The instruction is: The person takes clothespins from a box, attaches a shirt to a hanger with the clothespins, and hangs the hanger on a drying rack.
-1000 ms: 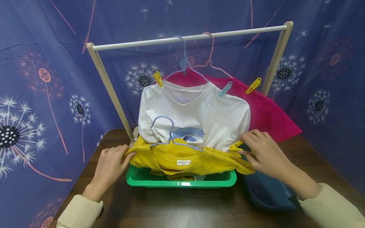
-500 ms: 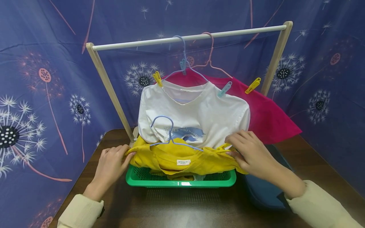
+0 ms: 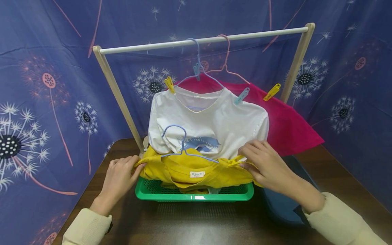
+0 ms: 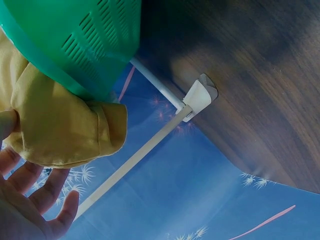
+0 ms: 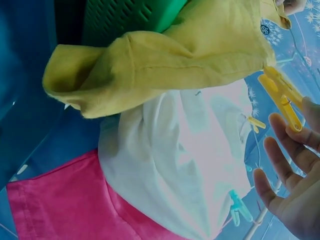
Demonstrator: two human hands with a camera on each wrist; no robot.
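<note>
A yellow shirt [image 3: 183, 180] with a white neck label lies over a green basket, a blue-violet hanger [image 3: 184, 143] set inside its neckline. My left hand [image 3: 120, 177] pinches the shirt's shoulder edge on the left between thumb and fingers. On the opposite side, my right hand [image 3: 266, 166] pinches a yellow clothespin [image 5: 282, 97] between thumb and forefinger, the other fingers spread. The clothespin's tip meets the shirt's upper shoulder edge near the right end of the hanger. In the right wrist view, the yellow sleeve [image 5: 100, 80] hangs loose beside the basket.
Behind stands a rack with a white bar [image 3: 137, 48]. From it hang a white shirt [image 3: 245, 119] and a magenta garment [image 3: 288, 126], with yellow and light-blue clothespins [image 3: 242, 96] on them. The green basket [image 3: 171, 197] sits in front; a dark blue basin [image 3: 284, 207] is at right.
My right hand has moved left with the yellow clothespin, from the sleeve side toward the hanger's right end, and down onto the shirt's shoulder edge. My left hand has stayed in place.
</note>
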